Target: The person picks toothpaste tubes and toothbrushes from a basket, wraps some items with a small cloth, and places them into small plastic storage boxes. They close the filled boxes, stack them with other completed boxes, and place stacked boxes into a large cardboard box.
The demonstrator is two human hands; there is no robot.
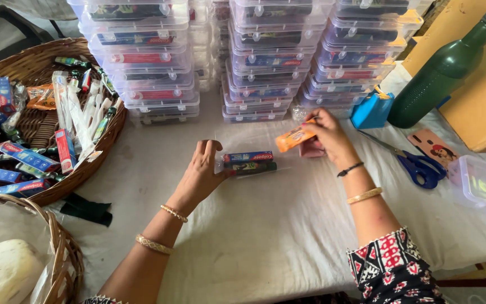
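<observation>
My left hand (201, 171) rests on the white tablecloth, fingers touching the left end of a small blue toothpaste box (248, 157) and a dark green packet (253, 167) lying side by side, apparently inside a clear plastic wrap. My right hand (327, 135) holds an orange sachet (295, 138) just above and to the right of them, and also touches a pinkish item (312, 149) under it.
Stacks of clear plastic boxes (265, 56) line the far side. A wicker basket (94, 155) of toothpaste boxes and toothbrushes sits left, another basket (57, 247) near left. Blue scissors (420, 166), a blue tape dispenser (371, 111), a green bottle (445, 67) and an open clear box (482, 183) lie right.
</observation>
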